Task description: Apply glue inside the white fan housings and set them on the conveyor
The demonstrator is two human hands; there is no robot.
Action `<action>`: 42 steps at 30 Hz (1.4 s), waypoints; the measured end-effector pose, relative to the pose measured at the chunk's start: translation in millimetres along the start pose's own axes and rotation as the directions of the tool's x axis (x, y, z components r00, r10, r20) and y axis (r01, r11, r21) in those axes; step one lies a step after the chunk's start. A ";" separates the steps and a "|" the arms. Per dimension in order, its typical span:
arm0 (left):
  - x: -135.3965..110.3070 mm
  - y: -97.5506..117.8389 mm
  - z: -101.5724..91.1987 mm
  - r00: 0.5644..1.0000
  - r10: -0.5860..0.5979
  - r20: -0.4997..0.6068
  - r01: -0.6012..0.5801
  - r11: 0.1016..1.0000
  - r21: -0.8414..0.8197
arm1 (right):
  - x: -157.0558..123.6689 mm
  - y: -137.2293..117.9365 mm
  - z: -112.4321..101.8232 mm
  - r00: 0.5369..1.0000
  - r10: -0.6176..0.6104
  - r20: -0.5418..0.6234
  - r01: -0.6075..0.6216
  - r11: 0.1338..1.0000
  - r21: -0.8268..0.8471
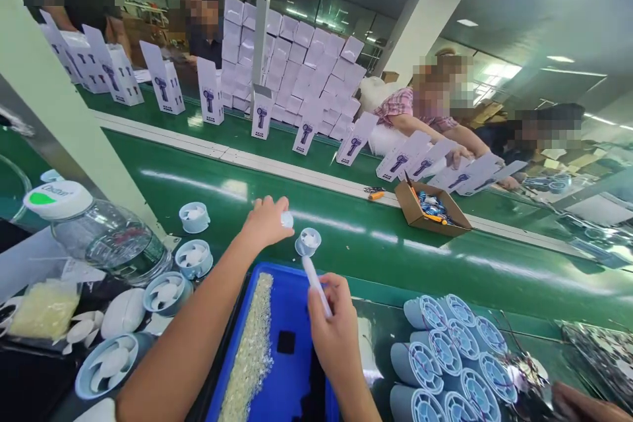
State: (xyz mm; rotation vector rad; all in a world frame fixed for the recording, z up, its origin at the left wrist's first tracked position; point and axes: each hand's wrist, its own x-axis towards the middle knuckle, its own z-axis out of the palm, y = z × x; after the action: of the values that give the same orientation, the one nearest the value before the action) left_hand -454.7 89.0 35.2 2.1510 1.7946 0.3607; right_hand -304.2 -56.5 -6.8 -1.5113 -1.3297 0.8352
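Workshop with ceiling lights; stacked white boxes (297, 72) stand well beyond the left fingers. Glossy green surface (475, 277) extends past both hands' fingers. Blue tray (291, 293) lies nearer the wearer than the left fingers, near end cut off by the frame. Left hand (267, 221): fingers curled around a pale-blue piece (287, 219), mostly hidden, identity unclear. Right hand (336, 323): fingers pinching a white stick (316, 285), lower end concealed. Light-blue fan housing (309, 242) sits between the two hands' fingers; stick-tip contact cannot be determined. Translucent granules (250, 356), below the left fingers, too fine to resolve singly.
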 end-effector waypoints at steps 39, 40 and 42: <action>-19.3 26.4 -48.7 0.987 -0.161 -0.002 -0.025 -0.139 -0.990 | -2.3 21.5 -5.2 0.962 -0.267 -0.061 0.246 0.941 -0.230; -18.7 26.1 -47.6 0.987 -0.163 -0.002 -0.026 -0.147 -0.989 | -1.5 21.3 -4.4 0.962 -0.265 -0.058 0.245 0.941 -0.234; -17.6 25.8 -45.6 0.986 -0.167 0.002 -0.025 -0.159 -0.987 | -0.5 21.5 -3.4 0.964 -0.262 -0.050 0.243 0.939 -0.242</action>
State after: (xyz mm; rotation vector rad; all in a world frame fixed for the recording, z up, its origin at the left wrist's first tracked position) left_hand -452.3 71.1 87.4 0.7368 0.8226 1.3603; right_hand -293.7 -57.4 -25.8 -1.4934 -1.5636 0.4604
